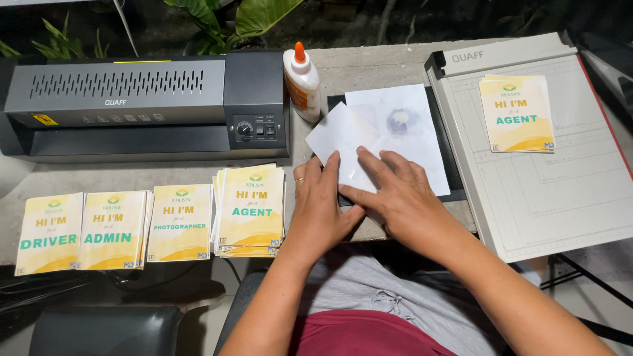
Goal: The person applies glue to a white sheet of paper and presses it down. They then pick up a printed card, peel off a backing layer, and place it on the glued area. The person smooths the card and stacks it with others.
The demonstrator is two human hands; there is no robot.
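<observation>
Hands are laid flat and open: left hand (pixel 321 204) and right hand (pixel 393 196) pressed on white card (pixel 343 142), glue bottle (pixel 301 83) near

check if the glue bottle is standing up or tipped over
Upright: the white glue bottle stands on its base on the table beside the laminator, orange cap on top.

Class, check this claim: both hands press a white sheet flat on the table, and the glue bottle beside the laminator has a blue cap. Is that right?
Not quite. The glue bottle has an orange cap, not blue, as the head view shows. The rest holds: the left hand and right hand press the white sheet, beside the laminator.
</observation>
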